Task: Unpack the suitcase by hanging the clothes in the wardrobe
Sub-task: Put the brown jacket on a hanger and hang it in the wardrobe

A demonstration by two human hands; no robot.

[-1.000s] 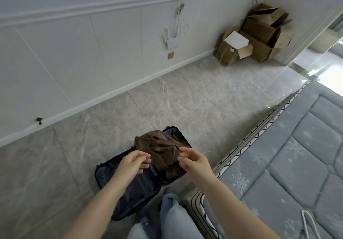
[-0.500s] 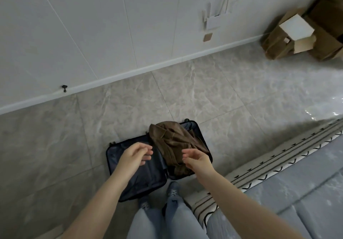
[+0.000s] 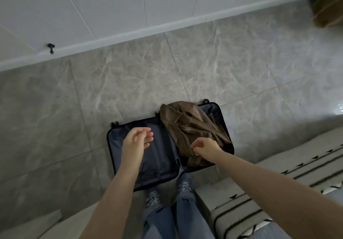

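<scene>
The crumpled brown fabric garment (image 3: pixel 193 127) lies in the open dark-blue suitcase (image 3: pixel 148 157). The right hand (image 3: pixel 205 147), fingers curled, appears to reach it; contact cannot be told. The left hand (image 3: pixel 137 141), relaxed above the suitcase, should be used to gather loose folds.

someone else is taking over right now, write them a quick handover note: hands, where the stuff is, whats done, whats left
Left hand: open, fingers relaxed, holding nothing, above the empty left half of the suitcase.
Right hand: fingers curled at the near edge of the brown garment; whether it actually grips the cloth cannot be told.
Things: the suitcase lies open on the tiled floor, just ahead of the person's feet. The brown garment is bunched in its right half. The bed edge is to the right.
Done: suitcase opened.
Left: lift out the garment and hang it. No hanger or wardrobe is in view.
</scene>
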